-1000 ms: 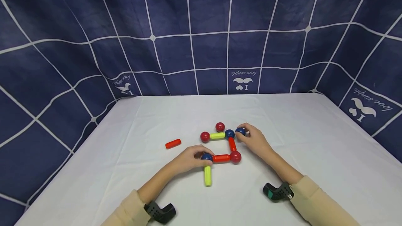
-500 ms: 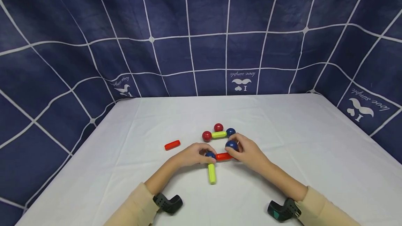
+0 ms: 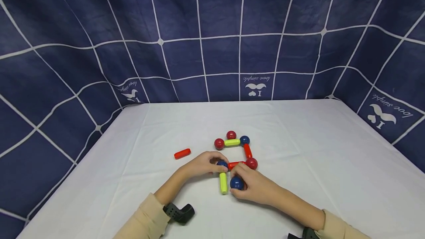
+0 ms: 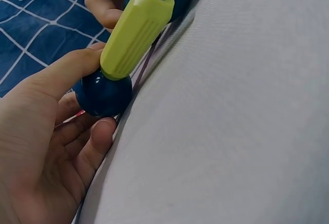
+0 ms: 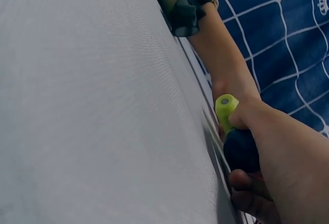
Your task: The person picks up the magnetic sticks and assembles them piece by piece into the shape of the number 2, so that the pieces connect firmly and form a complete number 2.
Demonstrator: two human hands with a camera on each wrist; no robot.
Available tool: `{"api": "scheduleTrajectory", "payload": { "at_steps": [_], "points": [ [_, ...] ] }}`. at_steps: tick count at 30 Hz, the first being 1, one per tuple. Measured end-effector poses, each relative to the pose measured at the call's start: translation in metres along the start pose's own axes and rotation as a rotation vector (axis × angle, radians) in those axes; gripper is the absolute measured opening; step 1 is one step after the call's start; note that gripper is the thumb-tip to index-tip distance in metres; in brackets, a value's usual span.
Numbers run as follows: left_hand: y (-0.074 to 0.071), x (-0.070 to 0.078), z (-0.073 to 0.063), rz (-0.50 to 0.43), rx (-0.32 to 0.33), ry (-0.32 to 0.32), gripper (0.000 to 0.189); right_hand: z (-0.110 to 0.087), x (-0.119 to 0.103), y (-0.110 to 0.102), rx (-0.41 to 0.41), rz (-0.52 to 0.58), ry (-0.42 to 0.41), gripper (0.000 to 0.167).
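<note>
In the head view, my left hand (image 3: 200, 165) grips a blue ball (image 4: 104, 98) at one corner of a chain of magnetic rods and balls. A yellow-green rod (image 3: 223, 184) sticks out from this ball toward me. On its other side a red rod (image 3: 235, 165) leads to a red ball (image 3: 252, 163). From there another red rod (image 3: 247, 151) runs to a far blue ball (image 3: 244, 140), joined by a yellow rod (image 3: 232, 142) to a red ball (image 3: 219, 143). My right hand (image 3: 255, 186) holds a loose blue ball (image 3: 237, 183) beside the near yellow-green rod's free end.
A single red ball (image 3: 231, 135) lies just behind the chain's far yellow rod. Left of the chain is a loose red rod (image 3: 182, 153). A white cloth (image 3: 315, 150) covers the table, and a navy checked curtain (image 3: 219, 54) hangs behind and at both sides.
My right hand has brought its blue ball from the chain's far corner toward me, past the red ball, to the near yellow-green rod. The left hand has shifted slightly right, still gripping its ball.
</note>
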State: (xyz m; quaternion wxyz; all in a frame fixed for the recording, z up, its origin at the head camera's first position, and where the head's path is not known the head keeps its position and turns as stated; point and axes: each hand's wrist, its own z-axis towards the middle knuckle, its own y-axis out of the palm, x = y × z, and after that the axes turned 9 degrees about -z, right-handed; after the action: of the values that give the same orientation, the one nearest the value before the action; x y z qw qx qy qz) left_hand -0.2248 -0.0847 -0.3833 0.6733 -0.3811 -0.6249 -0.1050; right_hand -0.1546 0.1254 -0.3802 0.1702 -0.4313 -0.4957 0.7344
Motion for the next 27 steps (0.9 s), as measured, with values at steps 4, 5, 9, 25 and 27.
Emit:
{"api": "scheduleTrajectory", "payload": {
  "at_steps": [4,5,9,25,27],
  "points": [
    [0.0,0.0,-0.001,0.007,0.026,0.001,0.021,0.0,0.0,0.002,-0.023,0.061,-0.037,0.028],
    [-0.001,0.0,-0.001,0.005,0.03,0.001,0.021,0.0,0.0,0.003,-0.033,0.072,-0.056,0.028],
    [0.0,0.011,-0.007,-0.016,0.021,0.009,0.021,-0.002,0.0,0.004,-0.082,0.108,-0.14,0.026],
    [0.002,0.027,-0.015,-0.04,0.016,0.018,0.019,-0.007,-0.007,0.009,-0.129,0.117,-0.284,0.023],
    [0.002,0.027,-0.014,-0.041,0.019,0.02,0.019,-0.008,-0.008,0.009,-0.125,0.1,-0.293,0.024]
  ]
}}
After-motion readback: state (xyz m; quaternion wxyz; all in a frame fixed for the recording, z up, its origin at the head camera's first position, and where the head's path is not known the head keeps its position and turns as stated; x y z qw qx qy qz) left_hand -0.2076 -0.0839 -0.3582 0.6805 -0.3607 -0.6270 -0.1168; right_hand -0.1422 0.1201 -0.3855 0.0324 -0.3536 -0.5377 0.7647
